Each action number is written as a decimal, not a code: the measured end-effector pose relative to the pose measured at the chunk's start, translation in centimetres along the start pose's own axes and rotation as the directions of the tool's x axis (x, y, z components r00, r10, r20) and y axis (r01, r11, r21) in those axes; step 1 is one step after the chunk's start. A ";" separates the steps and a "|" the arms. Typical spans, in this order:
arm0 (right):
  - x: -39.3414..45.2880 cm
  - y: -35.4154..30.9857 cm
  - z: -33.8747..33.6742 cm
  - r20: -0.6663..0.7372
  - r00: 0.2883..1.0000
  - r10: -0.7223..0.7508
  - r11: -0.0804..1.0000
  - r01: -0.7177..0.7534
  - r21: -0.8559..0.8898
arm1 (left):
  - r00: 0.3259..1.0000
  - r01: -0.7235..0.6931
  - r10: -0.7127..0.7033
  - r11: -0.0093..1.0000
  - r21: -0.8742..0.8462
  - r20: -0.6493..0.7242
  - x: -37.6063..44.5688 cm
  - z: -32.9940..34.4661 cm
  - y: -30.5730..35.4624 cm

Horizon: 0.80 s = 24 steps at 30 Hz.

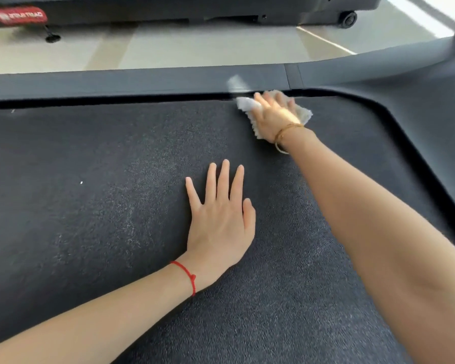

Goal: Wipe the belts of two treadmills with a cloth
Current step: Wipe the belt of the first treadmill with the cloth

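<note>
Belt: dark, rough-textured treadmill belt (90,206) fills most of my view, with pale dusty streaks across its left half.
Cloth: white fluffy cloth (304,114) lies at the far edge of the belt, right against the side rail (142,80), under my right hand.
Right hand: my right hand (273,114) presses down on the cloth with fingers spread flat over it; a thin gold bracelet (284,132) sits on that wrist.
Left hand: my left hand (221,222) rests palm-down on the bare belt nearer to me, fingers straight and holding nothing; a red string (188,277) is tied round its wrist.
Beyond: pale floor (195,46) past the rail, and the black base of a second treadmill (168,9) with a red label (19,15) and a small wheel (348,19).
</note>
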State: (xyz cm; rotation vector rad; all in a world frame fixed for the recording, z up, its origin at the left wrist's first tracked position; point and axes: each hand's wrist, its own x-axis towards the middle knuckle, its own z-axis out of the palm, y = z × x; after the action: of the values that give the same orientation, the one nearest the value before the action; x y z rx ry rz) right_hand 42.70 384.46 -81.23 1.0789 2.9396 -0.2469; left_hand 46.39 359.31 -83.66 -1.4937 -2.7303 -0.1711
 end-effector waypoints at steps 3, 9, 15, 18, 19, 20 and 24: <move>0.4 -2.0 0.3 0.011 0.997 -0.082 0.995 0.082 0.061 | 1.000 0.006 -0.006 1.000 -0.009 -0.011 0.0 0.0 0.0; -0.8 5.7 -1.5 -0.026 0.998 -0.060 0.998 0.059 -0.025 | 1.000 0.005 -0.005 1.000 -0.014 -0.010 0.1 0.1 -0.2; -6.6 15.0 -2.6 -0.053 0.986 0.157 0.988 -0.157 0.010 | 1.000 0.011 -0.012 1.000 -0.016 -0.013 0.1 0.0 0.0; -10.1 15.6 -2.3 -0.075 0.982 0.174 0.984 -0.171 0.047 | 1.000 0.007 -0.008 0.999 -0.034 -0.020 0.0 0.0 -0.1; -11.4 15.5 -2.2 -0.080 0.981 0.177 0.984 -0.174 0.048 | 1.000 0.005 -0.006 0.999 -0.043 -0.020 -0.1 0.0 0.0; -12.8 15.3 -2.1 -0.080 0.980 0.182 0.983 -0.179 0.044 | 1.000 0.004 -0.005 0.999 -0.053 -0.020 -0.1 -0.1 0.0; -19.9 12.8 -1.2 -0.077 0.981 0.180 0.984 -0.179 0.022 | 0.999 0.007 -0.010 0.996 -0.089 -0.031 -0.2 -0.2 0.1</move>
State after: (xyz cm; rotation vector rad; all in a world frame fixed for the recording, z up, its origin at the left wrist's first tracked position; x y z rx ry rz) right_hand 66.19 381.50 -80.80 1.3775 2.8859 -0.2293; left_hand 46.59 359.22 -83.43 -1.4871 -2.7390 -0.3177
